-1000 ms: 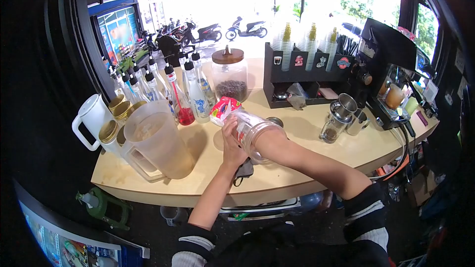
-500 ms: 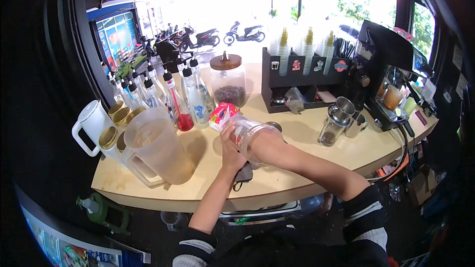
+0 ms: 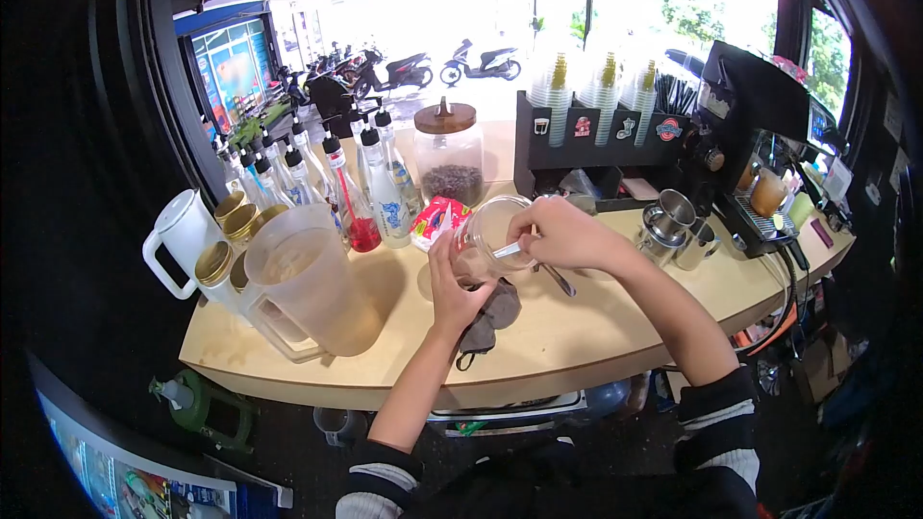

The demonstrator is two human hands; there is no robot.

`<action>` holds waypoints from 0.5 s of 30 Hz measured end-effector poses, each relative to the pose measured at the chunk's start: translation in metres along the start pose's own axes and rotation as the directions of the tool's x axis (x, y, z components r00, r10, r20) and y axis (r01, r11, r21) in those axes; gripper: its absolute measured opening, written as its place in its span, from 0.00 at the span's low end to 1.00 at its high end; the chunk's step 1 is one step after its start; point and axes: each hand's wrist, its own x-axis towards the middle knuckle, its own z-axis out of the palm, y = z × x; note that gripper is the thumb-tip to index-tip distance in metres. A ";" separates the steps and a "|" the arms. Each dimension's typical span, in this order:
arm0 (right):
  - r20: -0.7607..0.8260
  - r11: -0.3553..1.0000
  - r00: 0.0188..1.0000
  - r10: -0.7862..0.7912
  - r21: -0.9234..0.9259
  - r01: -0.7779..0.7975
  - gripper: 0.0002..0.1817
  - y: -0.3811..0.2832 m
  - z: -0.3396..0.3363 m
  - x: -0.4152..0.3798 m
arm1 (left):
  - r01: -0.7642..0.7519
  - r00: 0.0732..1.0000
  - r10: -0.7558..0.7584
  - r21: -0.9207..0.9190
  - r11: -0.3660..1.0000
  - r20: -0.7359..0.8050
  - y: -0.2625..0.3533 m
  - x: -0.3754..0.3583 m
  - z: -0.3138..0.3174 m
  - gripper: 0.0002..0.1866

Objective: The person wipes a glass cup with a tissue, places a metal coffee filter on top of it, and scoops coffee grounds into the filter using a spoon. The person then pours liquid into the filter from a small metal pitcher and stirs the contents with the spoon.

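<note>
A clear jar [image 3: 498,223] tilts toward me over the counter, its open mouth facing up and right. Wrapped round its lower left side, my left hand [image 3: 458,281] holds it. At the jar's mouth, my right hand [image 3: 567,235] pinches a small white item [image 3: 507,250], perhaps a scoop or spoon; the exact kind is unclear. Just behind the jar lies a pink and red packet [image 3: 440,221]. Beneath my hands a dark grey cloth or pouch [image 3: 492,315] rests on the wooden counter [image 3: 567,336].
Pump bottles [image 3: 389,202], a large frosted pitcher [image 3: 312,279] and a white jug [image 3: 183,240] stand at the left. Behind is a wooden-lidded jar [image 3: 448,159]. At the right are a black cup rack [image 3: 577,159], metal cups [image 3: 668,216] and a coffee machine [image 3: 750,144].
My right hand has come out of the jar and now holds a white item at its mouth. The jar has turned, and more of the dark cloth shows below it.
</note>
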 end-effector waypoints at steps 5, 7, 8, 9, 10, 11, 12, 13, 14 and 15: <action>-0.017 0.984 0.997 0.080 0.164 -0.076 0.13 0.009 -0.005 -0.007 | 0.026 1.000 -0.025 0.057 0.998 -0.012 0.001 0.000 0.000 0.51; -0.011 0.979 0.996 0.092 0.183 -0.088 0.12 0.011 -0.007 -0.008 | 0.027 1.000 -0.026 0.045 0.999 -0.011 -0.002 -0.001 0.001 0.51; -0.006 0.974 0.995 0.104 0.201 -0.100 0.12 0.012 -0.007 -0.009 | 0.027 1.000 -0.027 0.034 0.999 -0.010 -0.001 0.000 0.001 0.52; -0.007 0.974 0.995 0.104 0.201 -0.100 0.12 0.012 -0.008 -0.010 | 0.026 1.000 -0.026 0.033 0.999 -0.010 -0.001 0.000 0.001 0.52; -0.031 0.973 0.996 0.081 0.218 -0.072 0.12 0.013 -0.009 -0.012 | 0.027 1.000 -0.027 0.046 0.999 -0.006 0.000 0.000 0.000 0.52; -0.055 0.971 0.997 0.059 0.235 -0.044 0.12 0.013 -0.009 -0.013 | 0.028 1.000 -0.028 0.058 0.998 -0.002 0.001 0.000 0.000 0.52; -0.056 0.971 0.997 0.058 0.234 -0.044 0.12 0.012 -0.010 -0.014 | 0.027 1.000 -0.027 0.057 0.998 -0.002 0.001 0.000 0.000 0.52; -0.078 0.979 0.996 0.038 0.204 -0.022 0.12 0.010 -0.012 -0.015 | 0.033 0.999 -0.033 0.056 0.998 0.002 0.001 0.000 0.000 0.52; -0.099 0.985 0.995 0.018 0.174 0.000 0.12 0.008 -0.014 -0.017 | 0.040 0.999 -0.041 0.055 0.998 0.006 0.002 0.000 0.000 0.52; -0.100 0.985 0.995 0.019 0.174 -0.001 0.12 0.006 -0.014 -0.019 | 0.040 0.999 -0.040 0.055 0.998 0.007 0.002 -0.001 0.000 0.52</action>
